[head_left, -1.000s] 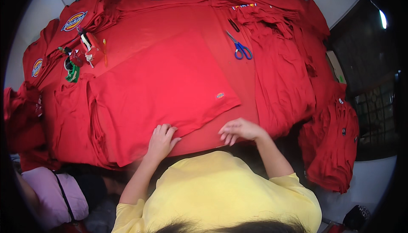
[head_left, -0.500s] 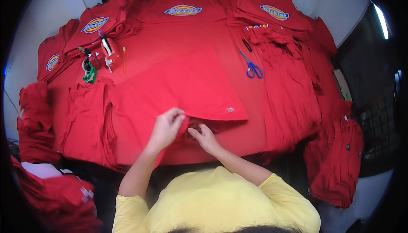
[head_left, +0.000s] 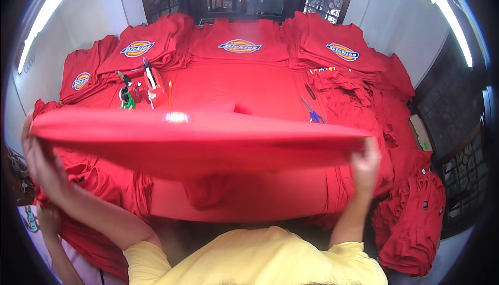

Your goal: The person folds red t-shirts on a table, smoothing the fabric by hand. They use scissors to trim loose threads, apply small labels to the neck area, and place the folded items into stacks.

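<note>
A red T-shirt (head_left: 208, 139) is stretched wide in the air above the red-covered table, blurred by motion. A bright printed patch shows on its upper face, and a fold hangs down in the middle. My left hand (head_left: 37, 152) grips its left end at the far left of the view. At the other end, my right hand (head_left: 368, 157) is closed on the shirt's right edge, blurred too. Both arms are spread wide apart.
Stacks of folded red shirts (head_left: 239, 38) with printed logos line the table's back. Blue-handled scissors (head_left: 314, 116) lie right of centre; a tape dispenser (head_left: 127, 98) and a red holder (head_left: 156, 85) stand left. Red garments (head_left: 410, 222) hang at right. Another person's arm (head_left: 54, 238) shows lower left.
The shirt lay on the table with my hands together at its near edge. Now it is lifted and pulled out sideways, my hands far apart. The view has tilted up.
</note>
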Tool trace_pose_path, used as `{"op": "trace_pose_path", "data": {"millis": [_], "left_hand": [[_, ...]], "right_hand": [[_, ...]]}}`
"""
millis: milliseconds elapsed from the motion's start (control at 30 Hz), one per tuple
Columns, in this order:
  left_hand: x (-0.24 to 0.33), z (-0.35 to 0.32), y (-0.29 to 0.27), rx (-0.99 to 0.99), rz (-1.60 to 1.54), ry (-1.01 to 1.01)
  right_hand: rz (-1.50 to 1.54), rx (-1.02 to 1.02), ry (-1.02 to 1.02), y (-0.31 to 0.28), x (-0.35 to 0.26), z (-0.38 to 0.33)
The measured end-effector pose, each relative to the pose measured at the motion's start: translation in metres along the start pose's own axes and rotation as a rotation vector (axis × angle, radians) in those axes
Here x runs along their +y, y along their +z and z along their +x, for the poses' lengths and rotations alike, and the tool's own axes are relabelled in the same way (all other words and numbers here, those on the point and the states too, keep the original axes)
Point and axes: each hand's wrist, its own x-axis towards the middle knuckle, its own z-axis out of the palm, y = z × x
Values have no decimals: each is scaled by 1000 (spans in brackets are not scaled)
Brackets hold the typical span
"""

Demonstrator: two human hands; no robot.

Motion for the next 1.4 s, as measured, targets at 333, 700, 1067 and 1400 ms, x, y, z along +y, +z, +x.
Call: {"op": "trace_pose_path", "data": {"millis": [333, 700, 1067, 1400], "left_hand": [[-106, 50, 131, -169, 675, -14], [-100, -10, 15, -424, 17, -263], [-136, -226, -28, -952, 567, -891], [-153, -348, 153, -1153, 832, -9]], "right_hand": [[-170, 155, -428, -4, -55, 208], [351, -279, -265, -62, -10, 108], [-233, -670, 397, -40, 158, -71], [-813, -681, -367, 180, 132, -134]]}}
